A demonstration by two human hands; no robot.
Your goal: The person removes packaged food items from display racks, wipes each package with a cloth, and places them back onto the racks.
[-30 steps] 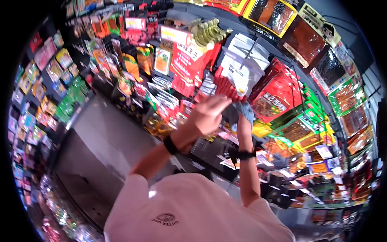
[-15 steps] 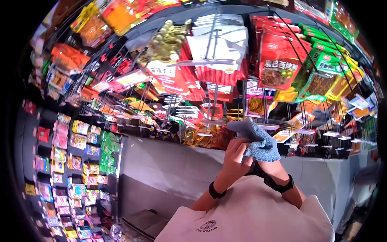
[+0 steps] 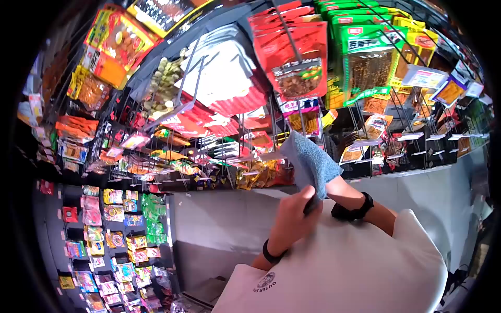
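Note:
A blue-grey cloth point(image 3: 313, 156) stands up around my right hand point(image 3: 338, 190), whose fingers are covered by it. Beside its lower edge, my left hand point(image 3: 293, 218) is partly blurred, the thumb pointing up and the fingers curled by something small and dark point(image 3: 311, 205) that I cannot make out. Both hands are low in front of my chest, below the hanging snack packets. Above the cloth hang a red packet point(image 3: 292, 62) and white-and-red packets point(image 3: 222, 73); green packets point(image 3: 370, 65) are to the right.
Metal hooks and price tags point(image 3: 425, 77) stick out from the rack above and in front of the hands. A grey panel point(image 3: 219, 219) runs below the rack. At the left, another wall display point(image 3: 112, 211) carries many small packets.
The view has swung, so the rack has shifted. The hands came down from the white-and-red packets to chest height. Since the middle frame, my left hand has moved lower on the cloth.

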